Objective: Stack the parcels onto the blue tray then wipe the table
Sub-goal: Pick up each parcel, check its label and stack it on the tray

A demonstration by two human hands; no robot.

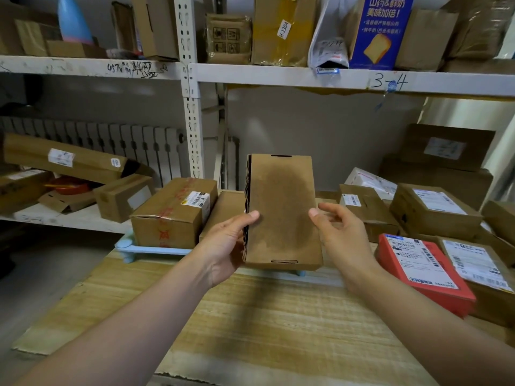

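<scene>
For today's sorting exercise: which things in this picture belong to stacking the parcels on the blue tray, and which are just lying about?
Part of the job:
- flat brown parcel, gripped by the left hand
- right hand, open beside it
- blue tray
- taped box on the tray
- red parcel on the table

Lying about:
- shelf boxes
- radiator

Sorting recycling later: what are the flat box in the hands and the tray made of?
Flat box: brown corrugated cardboard, matte; fluted edge shows on its left side, with a dark stain on the face. Blue tray: probably moulded plastic, smooth pale blue with rounded corner and feet.
</scene>
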